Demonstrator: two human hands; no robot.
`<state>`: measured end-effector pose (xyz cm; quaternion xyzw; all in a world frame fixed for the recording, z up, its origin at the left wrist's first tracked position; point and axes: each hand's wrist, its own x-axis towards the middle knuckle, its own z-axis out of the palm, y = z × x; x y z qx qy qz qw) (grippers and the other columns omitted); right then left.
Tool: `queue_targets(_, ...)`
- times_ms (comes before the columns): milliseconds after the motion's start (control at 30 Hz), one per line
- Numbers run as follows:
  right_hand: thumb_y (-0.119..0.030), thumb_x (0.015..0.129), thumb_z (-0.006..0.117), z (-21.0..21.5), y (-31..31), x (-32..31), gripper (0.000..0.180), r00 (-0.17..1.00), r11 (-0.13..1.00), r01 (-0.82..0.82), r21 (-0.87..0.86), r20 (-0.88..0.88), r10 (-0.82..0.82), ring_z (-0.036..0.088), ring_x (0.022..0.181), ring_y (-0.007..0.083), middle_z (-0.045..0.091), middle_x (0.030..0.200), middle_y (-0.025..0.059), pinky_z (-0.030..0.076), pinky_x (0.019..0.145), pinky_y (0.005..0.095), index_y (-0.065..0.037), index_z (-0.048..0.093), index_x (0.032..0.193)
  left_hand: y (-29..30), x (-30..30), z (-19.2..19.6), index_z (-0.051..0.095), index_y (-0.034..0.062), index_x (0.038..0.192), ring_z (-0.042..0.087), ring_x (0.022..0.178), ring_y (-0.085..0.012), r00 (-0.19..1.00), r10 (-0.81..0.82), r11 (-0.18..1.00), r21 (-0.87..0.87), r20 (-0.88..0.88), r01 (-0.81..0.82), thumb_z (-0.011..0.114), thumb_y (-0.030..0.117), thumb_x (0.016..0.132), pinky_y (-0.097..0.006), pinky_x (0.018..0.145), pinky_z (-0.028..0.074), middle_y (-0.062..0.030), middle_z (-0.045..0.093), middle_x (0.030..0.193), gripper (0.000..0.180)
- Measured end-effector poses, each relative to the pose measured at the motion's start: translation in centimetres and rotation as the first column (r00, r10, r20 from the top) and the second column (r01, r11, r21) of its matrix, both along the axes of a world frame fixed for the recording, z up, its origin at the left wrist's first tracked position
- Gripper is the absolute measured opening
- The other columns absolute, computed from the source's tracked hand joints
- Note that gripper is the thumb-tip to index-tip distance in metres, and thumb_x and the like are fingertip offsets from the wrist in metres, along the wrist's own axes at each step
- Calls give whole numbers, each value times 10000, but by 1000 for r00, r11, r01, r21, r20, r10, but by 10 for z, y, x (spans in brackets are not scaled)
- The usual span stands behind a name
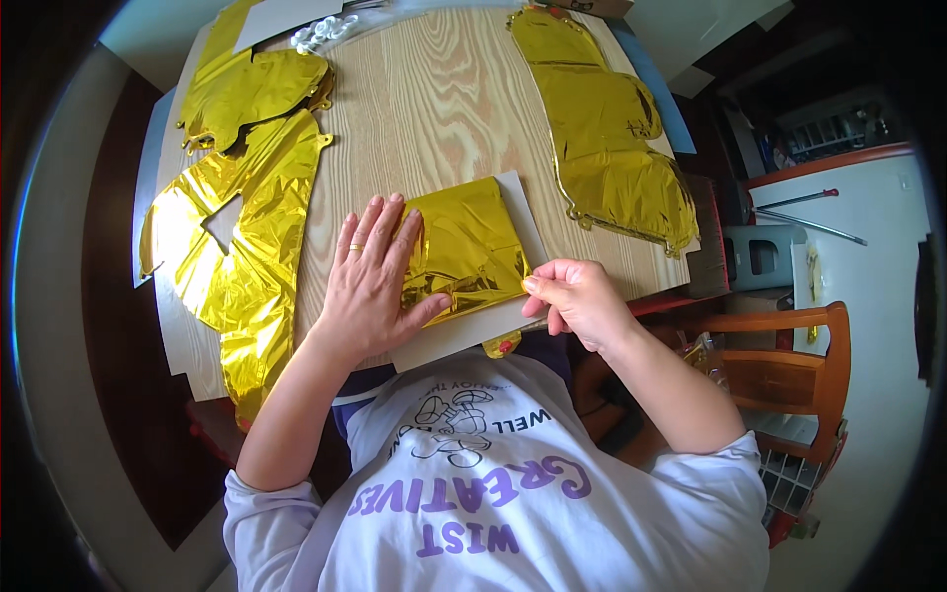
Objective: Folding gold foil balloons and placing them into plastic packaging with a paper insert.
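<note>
Wooden table, hands on folded gold foil

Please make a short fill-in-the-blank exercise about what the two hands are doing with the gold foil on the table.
1. The left hand lies flat on the folded gold foil balloon, and wears a ____ on one finger.
2. The right hand pinches the foil's ____ edge.
3. The folded foil lies on a sheet of grey ____.
4. The table top is made of ____.

Missing words: ring; right; cardboard; wood
</note>
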<state>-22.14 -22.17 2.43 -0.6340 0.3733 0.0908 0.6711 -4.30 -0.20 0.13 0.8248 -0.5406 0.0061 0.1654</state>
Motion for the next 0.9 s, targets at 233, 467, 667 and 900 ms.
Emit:
queue_targets(233, -155, 1024, 589, 5, -2, 5, 197, 994, 990, -109, -87, 16, 111, 516, 458, 67, 690, 753, 76, 423, 455, 214, 28, 661, 1025, -8, 5, 7, 433, 14, 1492, 373, 1438, -399, 999, -28, 1000, -13, -15, 28, 611, 636, 893, -546, 1206, 240, -208, 444, 1506, 881)
queue_targets(467, -127, 1035, 545, 13, 6, 8, 171, 980, 915, -199, -351, -50, 194, 547, 467, 81, 663, 692, 60, 448, 449, 249, 6, 630, 969, -11, -2, 8, 438, 33, 1495, 366, 1446, -406, 996, -14, 999, 44, 86, 10, 611, 628, 900, -544, 1205, 243, -209, 436, 1521, 860)
queue_targets(667, -118, 985, 593, 14, 4, 11, 150, 967, 860, -251, -443, -86, 238, 686, 566, 284, 680, 699, 183, 539, 553, 407, 10, 634, 919, -28, 0, 16, 455, 46, 1485, 353, 1461, -402, 996, -86, 996, 8, 5, 86, 650, 553, 908, -547, 1210, 246, -194, 428, 1540, 792)
queue_targets(900, -135, 1005, 571, -6, 1, 3, 136, 939, 640, -274, -717, -55, 340, 653, 577, 263, 676, 713, 140, 515, 559, 400, -18, 617, 951, -72, 3, 1, 470, 50, 1474, 383, 1451, -372, 929, -371, 928, -28, 9, 371, 618, 480, 947, -530, 1210, 266, -181, 439, 1544, 696)
